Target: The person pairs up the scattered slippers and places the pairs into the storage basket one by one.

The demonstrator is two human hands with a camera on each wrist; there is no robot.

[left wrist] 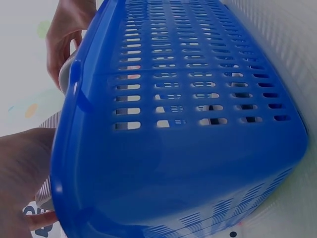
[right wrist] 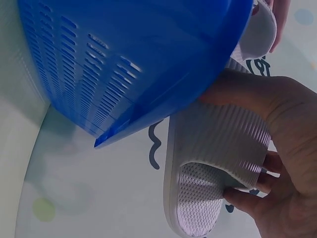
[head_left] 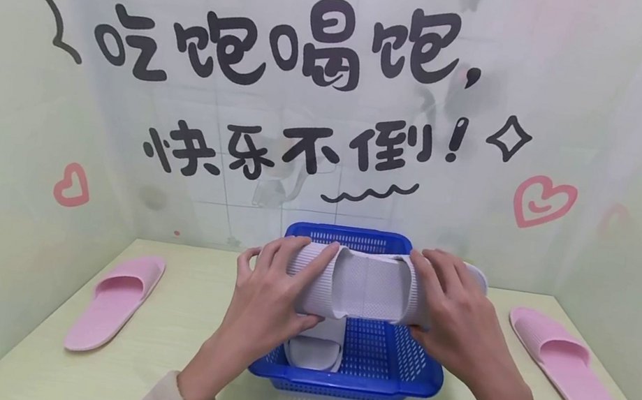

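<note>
Over the blue plastic basket [head_left: 367, 382], both hands hold pale lavender-white slippers [head_left: 371, 286] crosswise. Two ribbed straps show, one at each end, with the dotted footbed between them. My left hand [head_left: 272, 291] grips the left strap, fingers over the top and thumb underneath. At the other end my right hand [head_left: 456, 322] grips the right strap the same way. The right wrist view shows its thumb across the ribbed slipper [right wrist: 220, 139] and its fingers curled round the far side. Inside the basket, on the left, lies another white slipper [head_left: 315, 355], partly hidden by the held ones.
One pink slipper [head_left: 115, 304] lies on the table's left side, another pink slipper [head_left: 569, 372] on its right. Behind the table [head_left: 176, 303] stands a pale wall [head_left: 454, 201] with black lettering and pink hearts. The basket's slotted side [left wrist: 178, 158] fills the left wrist view.
</note>
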